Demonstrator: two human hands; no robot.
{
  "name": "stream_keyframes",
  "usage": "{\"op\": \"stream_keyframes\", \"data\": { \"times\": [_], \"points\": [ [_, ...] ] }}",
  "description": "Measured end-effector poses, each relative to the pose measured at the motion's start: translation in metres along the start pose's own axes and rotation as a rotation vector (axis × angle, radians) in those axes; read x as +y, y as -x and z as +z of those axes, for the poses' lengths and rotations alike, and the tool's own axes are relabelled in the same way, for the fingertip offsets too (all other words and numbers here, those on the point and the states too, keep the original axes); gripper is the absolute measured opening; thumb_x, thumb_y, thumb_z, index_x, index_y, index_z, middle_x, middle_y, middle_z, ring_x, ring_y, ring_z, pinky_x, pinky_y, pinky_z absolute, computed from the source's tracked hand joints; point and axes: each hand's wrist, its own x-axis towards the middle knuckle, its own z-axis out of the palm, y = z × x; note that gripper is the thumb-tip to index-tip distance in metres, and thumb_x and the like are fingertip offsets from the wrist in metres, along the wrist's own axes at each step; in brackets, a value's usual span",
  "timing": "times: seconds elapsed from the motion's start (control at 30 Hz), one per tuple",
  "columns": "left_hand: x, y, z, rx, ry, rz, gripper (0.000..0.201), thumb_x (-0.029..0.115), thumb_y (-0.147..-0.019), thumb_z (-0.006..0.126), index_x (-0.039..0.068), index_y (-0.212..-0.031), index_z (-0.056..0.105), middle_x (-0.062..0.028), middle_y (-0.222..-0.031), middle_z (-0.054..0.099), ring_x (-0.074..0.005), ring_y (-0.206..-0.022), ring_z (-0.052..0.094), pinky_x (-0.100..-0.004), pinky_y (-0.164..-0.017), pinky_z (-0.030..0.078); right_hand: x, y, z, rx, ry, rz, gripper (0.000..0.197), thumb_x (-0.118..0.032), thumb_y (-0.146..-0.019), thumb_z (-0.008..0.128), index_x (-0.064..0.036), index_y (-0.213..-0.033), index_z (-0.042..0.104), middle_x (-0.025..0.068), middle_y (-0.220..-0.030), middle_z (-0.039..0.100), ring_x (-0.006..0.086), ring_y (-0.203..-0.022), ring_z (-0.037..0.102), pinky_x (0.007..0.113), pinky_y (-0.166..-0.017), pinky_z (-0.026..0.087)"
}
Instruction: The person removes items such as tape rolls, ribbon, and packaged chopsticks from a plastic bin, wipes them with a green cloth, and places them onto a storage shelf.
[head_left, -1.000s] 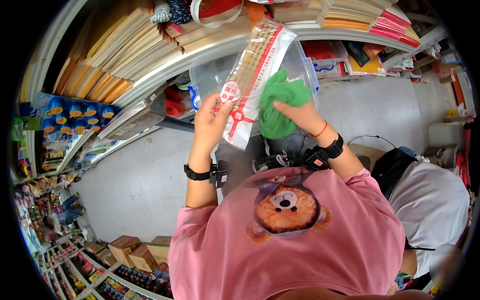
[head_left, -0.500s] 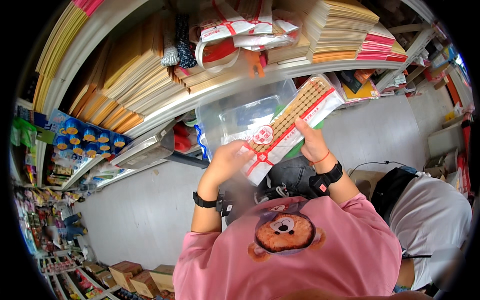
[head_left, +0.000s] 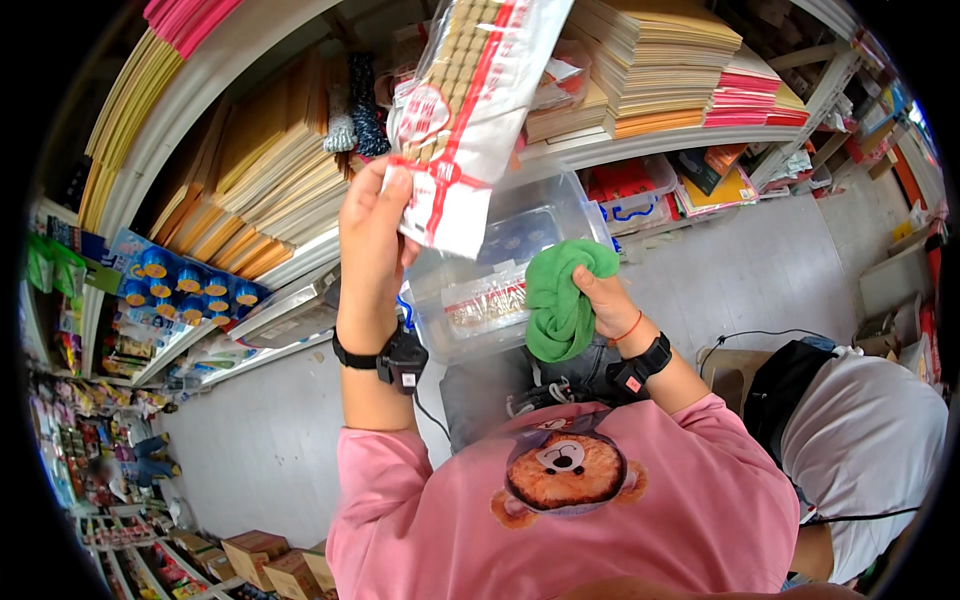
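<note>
Toward the far shelf (head_left: 600,146), left hand (head_left: 372,228) alone lifts packet (head_left: 462,125)

It pinches the near end; half a second ago both hands held the packet lower. That leaves the right hand (head_left: 604,303) grasping only the green cloth (head_left: 556,315), apart and rightward. Between them, the bin (head_left: 540,222) holds a second packet (head_left: 487,303).

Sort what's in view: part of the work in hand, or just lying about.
In use:
long clear-and-white plastic packet, left hand
crumpled green cloth, right hand
clear rectangular plastic bin, probably

Lying about:
tan paper stacks
brown cardboard boxes
</note>
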Motion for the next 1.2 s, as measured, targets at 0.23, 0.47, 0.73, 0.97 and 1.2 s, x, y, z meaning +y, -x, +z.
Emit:
{"op": "stream_keyframes", "data": {
  "times": [0.23,0.47,0.73,0.97,1.2],
  "points": [
    [-0.007,-0.004,0.002,-0.111,0.035,-0.069,0.022,0.019,-0.096,0.052,-0.001,-0.104,0.054,-0.0018,-0.069,0.061,-0.0017,-0.036,0.038,-0.0167,-0.03,0.024,0.001,0.003,-0.007,0.064,-0.043,0.014,0.05,-0.038,-0.085,0.068,-0.0036,-0.118,0.053,0.0052,-0.109,0.06,0.0149,-0.098,0.058,0.032,-0.085,0.049],
    [-0.007,-0.022,-0.01,-0.069,0.229,-0.014,0.02,0.016,-0.096,0.051,-0.001,-0.105,0.054,-0.0041,-0.079,0.064,-0.0052,-0.053,0.056,-0.0151,-0.042,0.044,0.0,0.001,-0.008,0.025,-0.04,0.048,0.049,-0.038,-0.087,0.066,-0.0037,-0.119,0.052,0.0052,-0.11,0.059,0.0148,-0.099,0.058,0.032,-0.086,0.049],
    [-0.005,-0.032,0.0,-0.173,0.292,0.036,0.049,0.014,-0.096,0.051,-0.008,-0.136,0.034,-0.0221,-0.126,0.053,-0.0243,-0.107,0.059,-0.0325,-0.092,0.052,0.002,0.001,-0.011,0.043,-0.04,0.048,0.046,-0.033,-0.086,0.068,-0.0037,-0.118,0.052,0.0045,-0.109,0.059,0.0145,-0.099,0.057,0.031,-0.086,0.049],
    [-0.051,-0.021,-0.023,-0.233,-0.194,-0.087,0.028,0.014,-0.092,0.057,0.001,-0.116,0.058,-0.0129,-0.095,0.066,-0.0186,-0.085,0.063,-0.0289,-0.075,0.052,-0.002,0.003,-0.009,0.119,-0.009,-0.029,0.037,-0.024,-0.088,0.066,-0.0029,-0.117,0.054,0.0048,-0.107,0.06,0.0147,-0.097,0.059,0.032,-0.085,0.05],
    [-0.152,-0.019,-0.051,-0.64,-1.259,0.186,0.028,0.018,-0.078,0.067,0.004,-0.102,0.064,-0.0175,-0.1,0.065,-0.0343,-0.09,0.061,-0.0395,-0.079,0.049,-0.021,0.001,-0.02,0.273,0.102,-0.233,0.026,-0.01,-0.088,0.062,-0.0038,-0.113,0.056,0.0044,-0.105,0.061,0.0147,-0.094,0.06,0.03,-0.081,0.051]
  ]
}}
